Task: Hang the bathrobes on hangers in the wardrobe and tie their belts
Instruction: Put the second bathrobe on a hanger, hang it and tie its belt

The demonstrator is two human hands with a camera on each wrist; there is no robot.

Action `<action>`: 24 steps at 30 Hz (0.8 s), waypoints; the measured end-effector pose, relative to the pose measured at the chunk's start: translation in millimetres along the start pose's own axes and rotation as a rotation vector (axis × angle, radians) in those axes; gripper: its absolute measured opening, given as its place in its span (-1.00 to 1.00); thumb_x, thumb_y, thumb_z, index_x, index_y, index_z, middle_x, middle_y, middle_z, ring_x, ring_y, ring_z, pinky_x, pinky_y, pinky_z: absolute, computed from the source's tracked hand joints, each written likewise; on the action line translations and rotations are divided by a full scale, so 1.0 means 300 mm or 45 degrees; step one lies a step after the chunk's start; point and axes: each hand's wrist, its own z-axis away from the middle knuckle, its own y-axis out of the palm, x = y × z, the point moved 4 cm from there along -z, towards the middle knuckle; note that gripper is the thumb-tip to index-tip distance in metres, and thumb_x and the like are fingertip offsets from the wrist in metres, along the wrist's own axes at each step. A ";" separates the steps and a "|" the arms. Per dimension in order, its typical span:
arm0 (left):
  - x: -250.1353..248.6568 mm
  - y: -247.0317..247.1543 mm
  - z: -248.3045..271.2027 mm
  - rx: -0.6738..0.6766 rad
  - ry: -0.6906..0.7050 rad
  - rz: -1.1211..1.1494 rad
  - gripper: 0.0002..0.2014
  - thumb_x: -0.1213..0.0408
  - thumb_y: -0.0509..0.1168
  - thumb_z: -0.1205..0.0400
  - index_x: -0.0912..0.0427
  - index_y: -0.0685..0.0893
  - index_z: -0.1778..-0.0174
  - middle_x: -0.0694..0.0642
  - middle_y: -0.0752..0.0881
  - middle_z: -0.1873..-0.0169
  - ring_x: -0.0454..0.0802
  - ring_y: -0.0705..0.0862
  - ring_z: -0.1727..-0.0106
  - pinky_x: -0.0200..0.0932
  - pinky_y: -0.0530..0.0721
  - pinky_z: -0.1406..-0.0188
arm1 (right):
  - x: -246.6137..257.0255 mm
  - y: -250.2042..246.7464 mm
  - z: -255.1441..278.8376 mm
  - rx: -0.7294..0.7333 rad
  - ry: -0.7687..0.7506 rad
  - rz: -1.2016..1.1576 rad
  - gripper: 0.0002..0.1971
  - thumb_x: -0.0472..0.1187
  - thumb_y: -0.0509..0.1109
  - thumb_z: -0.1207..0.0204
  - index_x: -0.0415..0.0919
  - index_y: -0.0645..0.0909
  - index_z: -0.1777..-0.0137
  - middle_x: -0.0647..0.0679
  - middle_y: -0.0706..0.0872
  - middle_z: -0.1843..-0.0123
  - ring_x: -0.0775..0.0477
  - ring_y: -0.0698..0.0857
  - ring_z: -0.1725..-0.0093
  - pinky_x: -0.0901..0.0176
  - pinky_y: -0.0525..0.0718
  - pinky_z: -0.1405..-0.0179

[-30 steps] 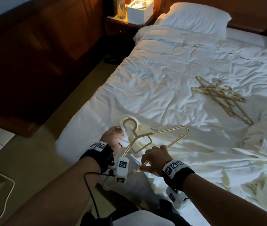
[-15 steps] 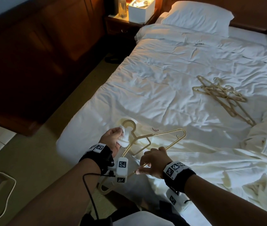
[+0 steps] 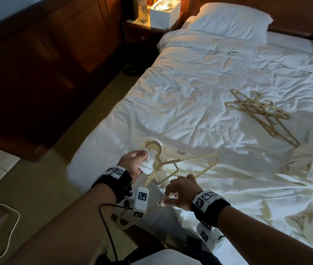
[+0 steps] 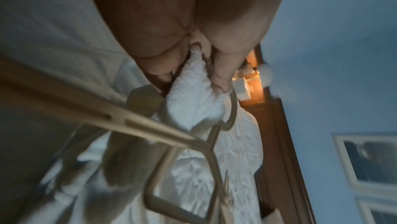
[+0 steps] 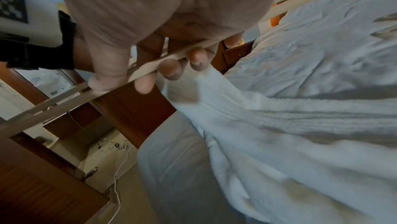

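Two hands on one hanger [image 3: 178, 167], and little has moved over the last second. Left hand [image 3: 132, 163]: fingers [image 4: 223, 68] pinch a fold of white bathrobe cloth [image 4: 193, 102] right against the hanger's neck, just under the hook. Right hand [image 3: 180, 194]: thumb and fingers [image 5: 169, 69] curl round the hanger's lower bar [image 5: 86, 95], same grip as a second ago. The change is small: the hanger has tipped a little and drifted toward the near corner of the bed [image 3: 190, 77], so the hook sits slightly higher over the sheet, and the cloth bunch in the left hand looks tighter. No shoulder of the robe is over a hanger arm yet.

Bathrobe [image 3: 266, 188] location: spread crumpled along the near right side of the bed, one end drawn up to the left hand at the near left corner. The right wrist view shows ribbed robe cloth [image 5: 290, 117] running from just below the right fingers back onto the bed.

My read: still the threading step, collar being lined up with the hanger neck; the slow drift suggests fine positioning, not a transfer. Belt is not identifiable in these views.

Spare hangers [image 3: 257, 111] lie in a loose pile toward the far right of the bed, well apart from the hands. Pillow [image 3: 230, 20] at the head of the bed; nightstand [image 3: 142, 29] beside it with a white box [image 3: 165, 14] on top.
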 end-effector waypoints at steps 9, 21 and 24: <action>-0.045 -0.006 0.000 -0.142 0.259 -0.469 -0.85 0.10 0.36 -0.38 0.10 0.69 0.28 0.13 0.77 0.20 0.16 0.72 0.07 0.12 0.68 -0.12 | -0.020 -0.060 -0.017 -0.249 0.079 0.014 -0.78 0.21 0.31 -0.52 0.13 0.58 0.00 0.18 0.58 -0.03 0.00 0.56 -0.16 -0.07 0.40 -0.36; -0.038 0.054 0.071 0.039 0.296 -0.373 -0.94 0.13 0.39 -0.36 -0.02 0.72 0.40 0.01 0.73 0.36 0.10 0.67 0.12 0.29 0.60 -0.30 | 0.003 -0.154 -0.074 -0.327 0.118 -0.017 -0.81 -0.05 0.06 -0.69 0.13 0.51 -0.09 0.14 0.76 0.01 -0.05 0.69 -0.07 -0.07 0.37 -0.25; -0.052 0.052 0.100 0.059 0.337 -0.390 -0.96 0.17 0.43 -0.47 -0.06 0.77 0.29 -0.01 0.77 0.21 0.07 0.71 0.02 0.10 0.65 -0.26 | -0.001 -0.163 -0.061 -0.389 0.099 -0.031 -0.80 -0.07 0.07 -0.68 0.09 0.50 0.09 0.27 0.66 0.20 0.00 0.65 0.02 -0.02 0.32 -0.18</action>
